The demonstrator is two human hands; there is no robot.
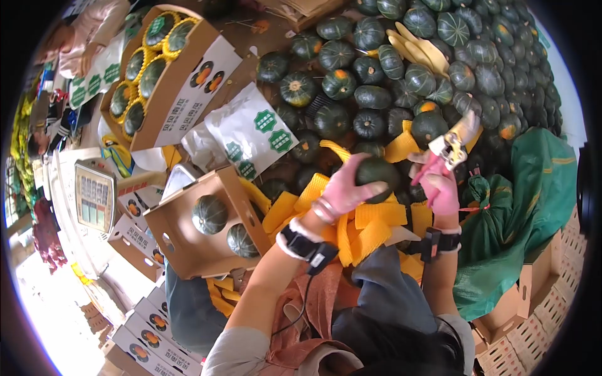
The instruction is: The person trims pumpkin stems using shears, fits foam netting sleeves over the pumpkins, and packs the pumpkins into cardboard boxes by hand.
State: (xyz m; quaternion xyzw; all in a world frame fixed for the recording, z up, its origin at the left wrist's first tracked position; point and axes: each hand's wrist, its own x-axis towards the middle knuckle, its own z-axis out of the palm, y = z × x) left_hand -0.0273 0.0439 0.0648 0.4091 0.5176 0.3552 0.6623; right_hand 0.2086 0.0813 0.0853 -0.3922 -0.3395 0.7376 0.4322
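Note:
My left hand [342, 190], in a pink glove, is closed around a dark green pumpkin [381, 174] above my lap. Just to the right, my gloved right hand [439, 191] grips pruning shears [450, 150] with pinkish-red handles, their blades pointing up and away from the pumpkin. Yellow foam net sleeves [379, 216] lie in a heap below and around both hands. To the left, an open cardboard box [182, 244] holds two pumpkins [209, 214], bare of sleeves.
A large pile of pumpkins [370, 97] spreads ahead and right, with pale gloves [419, 50] on it. A packed box [182, 113], a printed plastic bag [254, 125] and a scale [95, 195] stand left. Green sacking [539, 188] lies right. Another person [94, 31] is at upper left.

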